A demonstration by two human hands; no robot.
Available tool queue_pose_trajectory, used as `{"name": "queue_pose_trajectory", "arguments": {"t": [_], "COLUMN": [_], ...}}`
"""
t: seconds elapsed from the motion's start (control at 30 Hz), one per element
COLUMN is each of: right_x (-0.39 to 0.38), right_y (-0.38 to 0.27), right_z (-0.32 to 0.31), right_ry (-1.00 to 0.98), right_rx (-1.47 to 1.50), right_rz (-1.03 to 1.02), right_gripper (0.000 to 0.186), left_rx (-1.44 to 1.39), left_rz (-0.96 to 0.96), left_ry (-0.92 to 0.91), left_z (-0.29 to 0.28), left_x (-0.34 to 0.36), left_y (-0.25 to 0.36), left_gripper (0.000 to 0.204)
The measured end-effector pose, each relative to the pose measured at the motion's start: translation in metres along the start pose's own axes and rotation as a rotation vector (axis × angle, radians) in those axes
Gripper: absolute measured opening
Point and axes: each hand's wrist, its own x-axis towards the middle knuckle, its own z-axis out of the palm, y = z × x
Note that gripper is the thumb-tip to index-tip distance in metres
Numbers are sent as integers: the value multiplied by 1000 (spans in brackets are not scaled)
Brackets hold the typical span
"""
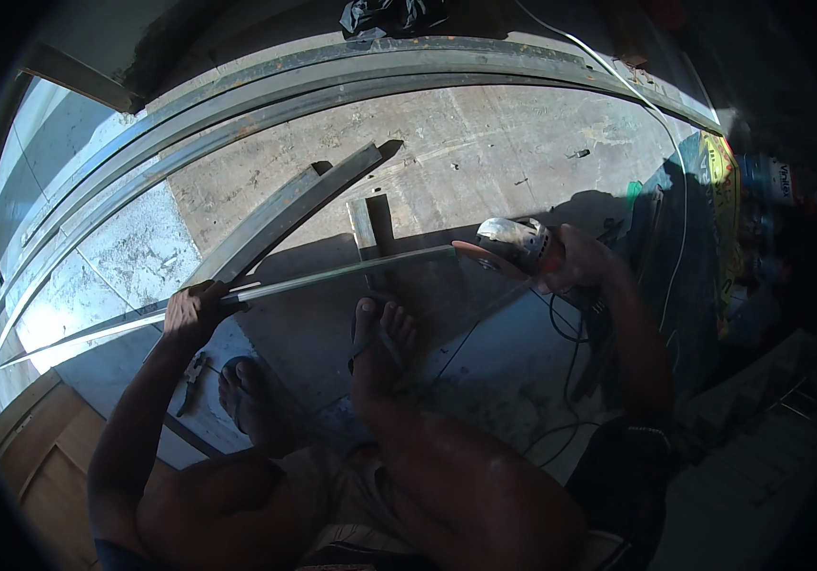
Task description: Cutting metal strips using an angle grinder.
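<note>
My left hand point(197, 312) is closed around a long thin metal bar point(342, 267), which runs from the far left to the middle. In my right hand point(582, 259) is an angle grinder point(515, 238), gripped by its body. Its reddish disc point(485, 259) is at the bar's right end; whether it touches or spins, I cannot tell. Under the bar, near that end, lies a short metal piece point(362, 226). My sandalled right foot point(378, 328) is just below the bar. Beyond my left hand, a thicker metal tube point(304, 209) lies slanted beside a similar piece.
Several long metal lengths point(332, 92) curve across the back. A white cable point(661, 114) hangs down on the right, by a yellow-edged sheet point(721, 181) and a clear container point(770, 181). A dark hand tool point(189, 385) lies by my left foot. A wooden panel point(56, 457) is lower left.
</note>
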Motion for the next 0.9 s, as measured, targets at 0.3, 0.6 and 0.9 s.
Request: {"name": "queue_pose_trajectory", "arguments": {"t": [0.3,0.6,0.9], "right_x": [11,9,9], "right_y": [14,0,-3], "right_z": [7,5,7], "right_ry": [-10,-17,30], "right_rx": [-22,-12,-85], "right_rz": [2,58,82], "right_gripper": [77,75,78], "left_rx": [5,21,91], "left_rz": [-88,-70,-20], "left_ry": [-99,-87,-65], "left_z": [-2,-1,10], "left_x": [0,0,-6], "left_y": [1,1,-10], "left_gripper": [31,29,34]}}
